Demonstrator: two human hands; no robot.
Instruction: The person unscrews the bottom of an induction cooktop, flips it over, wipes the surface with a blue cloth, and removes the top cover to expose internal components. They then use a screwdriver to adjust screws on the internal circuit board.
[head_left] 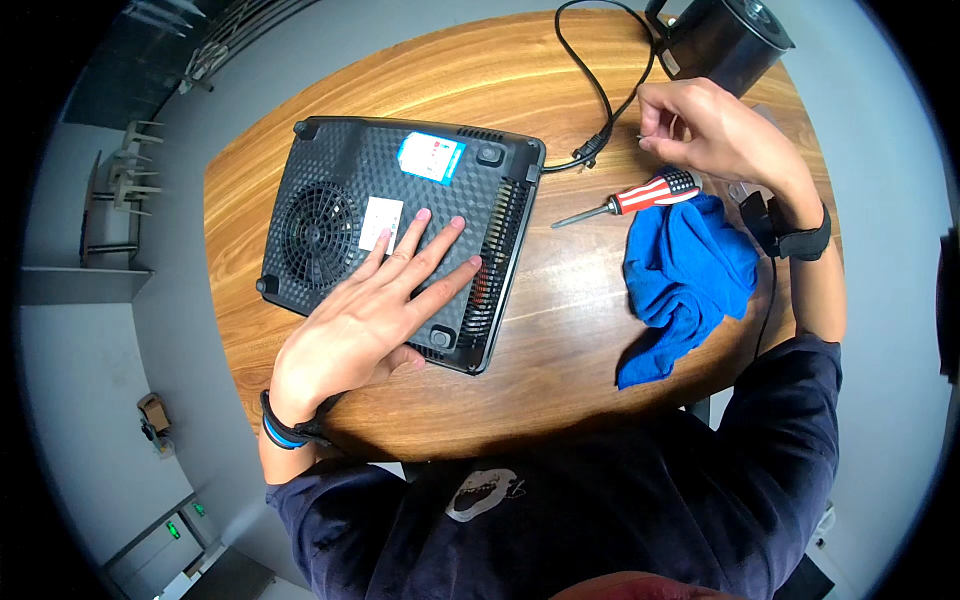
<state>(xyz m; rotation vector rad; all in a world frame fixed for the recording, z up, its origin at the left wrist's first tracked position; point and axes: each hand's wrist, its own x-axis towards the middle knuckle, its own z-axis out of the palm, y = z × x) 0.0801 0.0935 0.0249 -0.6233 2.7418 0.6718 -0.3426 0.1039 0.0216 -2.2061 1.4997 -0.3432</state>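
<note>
A black induction cooker (345,150) lies upside down on the wooden table, its round fan grille and corner feet facing up. My left hand (385,285) rests on its underside with fingers spread, the fingertips near a white label. Above the table at the right, my right hand (705,130) is closed in a pinch. A tiny thing shows at those fingertips, too small to name. Below that hand lies a screwdriver (650,193) with a red, white and dark handle, its tip pointing left. Its handle meets a crumpled blue cloth (690,270).
A black power cord (598,85) loops from the cooker's far right corner toward the back. At the far right edge stands a black kettle (722,45). A clear plastic piece (742,190) lies by my right wrist. The wooden table (560,330) has a curved edge.
</note>
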